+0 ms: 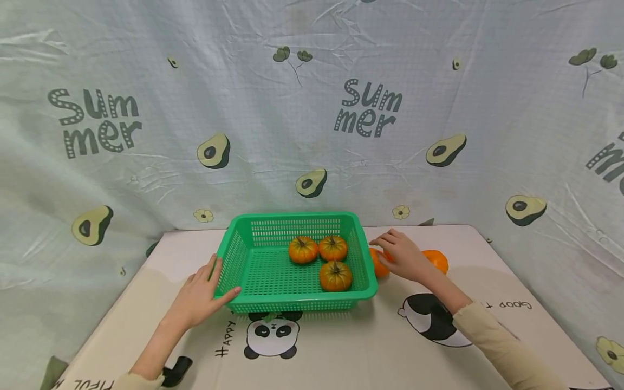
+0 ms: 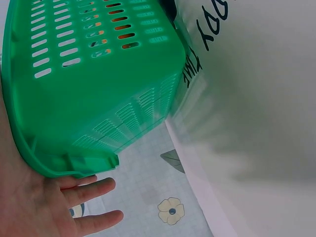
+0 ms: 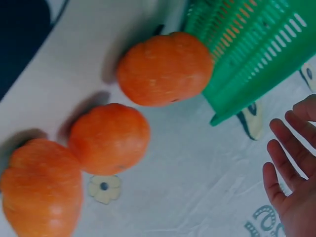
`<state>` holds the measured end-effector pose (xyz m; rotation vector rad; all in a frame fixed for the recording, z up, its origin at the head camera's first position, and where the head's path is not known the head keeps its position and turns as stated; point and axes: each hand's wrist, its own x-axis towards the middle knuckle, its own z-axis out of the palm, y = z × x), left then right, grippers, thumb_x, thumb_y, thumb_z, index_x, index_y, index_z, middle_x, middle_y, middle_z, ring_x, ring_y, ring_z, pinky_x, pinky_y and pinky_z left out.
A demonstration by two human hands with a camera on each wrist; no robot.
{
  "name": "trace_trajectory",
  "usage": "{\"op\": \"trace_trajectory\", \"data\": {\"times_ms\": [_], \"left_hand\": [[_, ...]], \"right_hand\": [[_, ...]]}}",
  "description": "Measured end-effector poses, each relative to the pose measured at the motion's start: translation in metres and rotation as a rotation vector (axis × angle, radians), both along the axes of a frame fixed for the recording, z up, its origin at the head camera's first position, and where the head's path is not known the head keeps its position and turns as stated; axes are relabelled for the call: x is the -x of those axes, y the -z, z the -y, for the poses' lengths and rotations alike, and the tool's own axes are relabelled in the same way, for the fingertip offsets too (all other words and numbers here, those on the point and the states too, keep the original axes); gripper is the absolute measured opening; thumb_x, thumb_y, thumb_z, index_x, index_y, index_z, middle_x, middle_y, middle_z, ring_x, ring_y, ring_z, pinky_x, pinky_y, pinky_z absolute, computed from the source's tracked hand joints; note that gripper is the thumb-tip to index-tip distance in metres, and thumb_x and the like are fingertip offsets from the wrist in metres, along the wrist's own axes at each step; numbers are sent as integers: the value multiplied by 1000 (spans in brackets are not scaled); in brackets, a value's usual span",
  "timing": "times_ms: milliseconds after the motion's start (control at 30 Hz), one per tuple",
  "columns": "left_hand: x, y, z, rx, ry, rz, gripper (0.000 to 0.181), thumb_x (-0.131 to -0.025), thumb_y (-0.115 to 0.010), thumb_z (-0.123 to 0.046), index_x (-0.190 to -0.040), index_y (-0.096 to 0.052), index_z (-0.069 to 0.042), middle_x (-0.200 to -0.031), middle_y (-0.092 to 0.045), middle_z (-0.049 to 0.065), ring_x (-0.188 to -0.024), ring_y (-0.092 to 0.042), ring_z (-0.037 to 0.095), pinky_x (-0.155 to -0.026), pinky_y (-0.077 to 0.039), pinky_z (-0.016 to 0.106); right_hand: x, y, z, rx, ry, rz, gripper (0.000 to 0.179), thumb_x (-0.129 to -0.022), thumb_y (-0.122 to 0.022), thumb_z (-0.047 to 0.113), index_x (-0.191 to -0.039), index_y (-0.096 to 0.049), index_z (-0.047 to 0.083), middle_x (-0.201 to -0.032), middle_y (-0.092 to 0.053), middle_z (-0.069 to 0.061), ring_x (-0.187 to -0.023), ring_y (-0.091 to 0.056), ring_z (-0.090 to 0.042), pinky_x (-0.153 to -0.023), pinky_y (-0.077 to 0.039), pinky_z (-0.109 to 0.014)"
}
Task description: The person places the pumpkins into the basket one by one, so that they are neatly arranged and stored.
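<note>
Three pumpkins (image 1: pixel 333 250) inside the basket (image 1: pixel 297 298) on the table (image 1: pixel 351 346), three more pumpkins (image 3: pixel 109 139) to its right

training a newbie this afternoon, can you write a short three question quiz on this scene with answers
1. How many ribbed orange-and-green pumpkins sit inside the green perforated plastic basket?
2. True or false: the person's right hand is holding something.
3. The person's left hand touches: (A) a pumpkin; (B) the basket's rim; (C) the avocado-print backdrop.

Key:
1. Three.
2. False; it is empty, near the round bright-orange pumpkins outside the basket.
3. B.
</note>
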<state>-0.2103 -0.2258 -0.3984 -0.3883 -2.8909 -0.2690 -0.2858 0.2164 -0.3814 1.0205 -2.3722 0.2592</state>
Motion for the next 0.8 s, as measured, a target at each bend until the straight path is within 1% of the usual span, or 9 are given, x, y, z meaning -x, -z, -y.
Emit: {"op": "trace_trajectory", "data": {"times_ms": [67, 167, 267, 333, 400, 567, 633, 700, 800], "left_hand": [[1, 1, 0, -2, 2, 2, 88, -84, -45, -57, -137, -24, 10, -143, -21, 30, -123, -34, 46, -96, -33, 56], [1, 3, 1, -5, 1, 3, 87, -84, -45, -56, -137, -23, 10, -143, -20, 30, -123, -34, 46, -96, -33, 56], [1, 3, 2, -9, -1, -7, 87, -84, -46, -56, -136, -24, 10, -142, -21, 30, -122, -35, 46, -95, -33, 56], [1, 2, 1, -10, 0, -10, 87, -84, -46, -56, -136, -25, 10, -142, -22, 30, -122, -35, 46, -95, -33, 56], [1, 3, 1, -8, 0, -4, 87, -84, -46, -56, -137, -24, 10, -142, -21, 30, -123, -34, 46, -96, -33, 56], [1, 4, 2, -4, 3, 8, 88, -84, -46, -56, -137, -23, 10, -143, -21, 30, -123, -34, 46, -96, -33, 56], [1, 4, 2, -4, 3, 7, 88, -84, -47, -56, -137, -24, 10, -143, -21, 30, -123, -35, 46, -96, -33, 56], [1, 3, 2, -3, 2, 7, 88, -84, -46, -56, -137, -24, 10, -143, -21, 30, -123, -34, 46, -96, -33, 56], [2, 3, 2, -6, 0, 4, 87, -84, -46, -56, -137, -24, 10, -143, -21, 30, -123, -34, 46, -96, -33, 56]], "right_hand": [[1, 5, -5, 30, -18, -30, 21, -74, -67, 7, -95, -66, 6, -89, -65, -5, -79, -49, -16, -66, -41, -28], [3, 13, -12, 50, -23, -65, 21, -73, -67, 6, -94, -66, 5, -86, -64, -5, -77, -48, -16, -65, -41, -28], [2, 18, -17, 53, -10, -68, 21, -74, -67, 7, -95, -65, 5, -88, -63, -6, -79, -49, -18, -65, -42, -29], [2, 22, -20, 44, 18, -46, 22, -74, -67, 8, -96, -65, 5, -91, -63, -7, -83, -51, -20, -67, -45, -31], [2, 26, -23, 18, 64, -9, 24, -75, -67, 11, -99, -64, 4, -96, -61, -9, -89, -51, -24, -70, -47, -36], [1, 37, -29, -77, 180, 132, 38, -79, -64, 18, -112, -57, 1, -111, -55, -13, -105, -46, -30, -77, -46, -49], [2, 40, -30, -95, 196, 173, 43, -79, -63, 18, -117, -54, 0, -116, -53, -14, -108, -44, -31, -80, -44, -53], [3, 43, -31, -100, 197, 191, 45, -79, -63, 18, -119, -53, -1, -119, -52, -15, -111, -43, -32, -80, -43, -55], [5, 46, -33, -109, 188, 186, 49, -77, -64, 17, -121, -51, -1, -121, -52, -15, -110, -43, -32, -80, -41, -53]]}}
